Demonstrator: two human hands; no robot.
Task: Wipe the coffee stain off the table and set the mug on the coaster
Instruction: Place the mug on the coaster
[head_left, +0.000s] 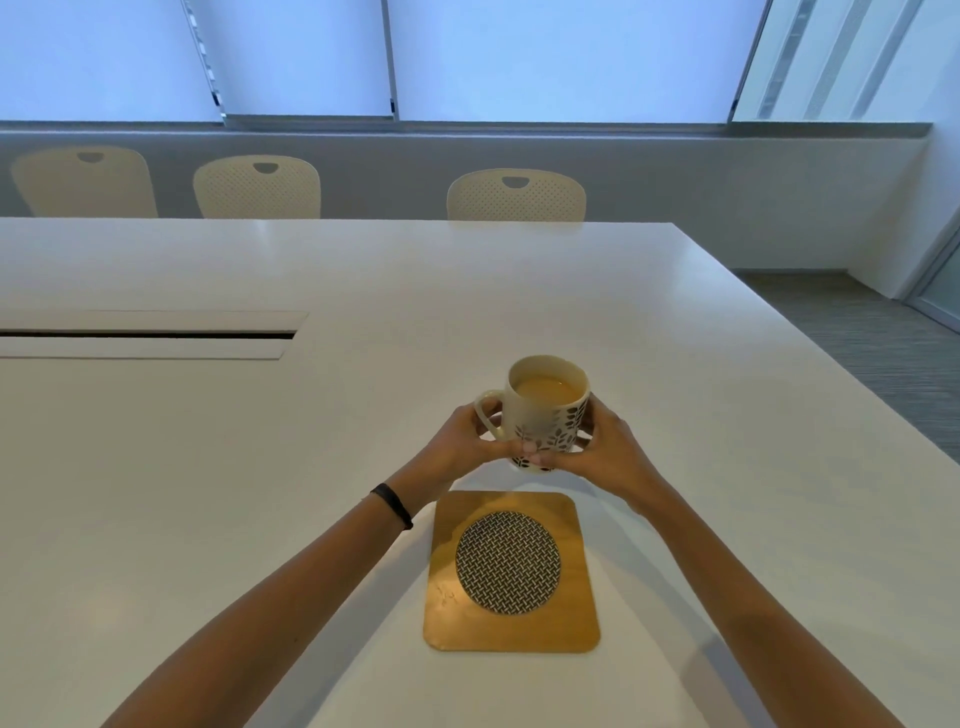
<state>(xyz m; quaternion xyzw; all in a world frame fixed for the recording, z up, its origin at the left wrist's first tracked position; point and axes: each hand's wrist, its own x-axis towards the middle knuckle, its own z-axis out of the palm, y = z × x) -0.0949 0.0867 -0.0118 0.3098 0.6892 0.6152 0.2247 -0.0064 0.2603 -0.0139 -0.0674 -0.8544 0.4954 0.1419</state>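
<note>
Cream mug (545, 410), near full of milky coffee, cupped in a two-handed grip: left hand (467, 441) by the handle, right hand (610, 452) on the far wall, so it stays level. It's just beyond the coaster (511, 571), not on it. No stain visible on the table (260, 493).

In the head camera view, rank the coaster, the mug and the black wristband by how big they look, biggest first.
1. coaster, the widest patch, though it also lies nearest the camera.
2. mug, held in both hands beyond the coaster, partly covered by fingers.
3. wristband on the left wrist, clearly smallest.
</note>
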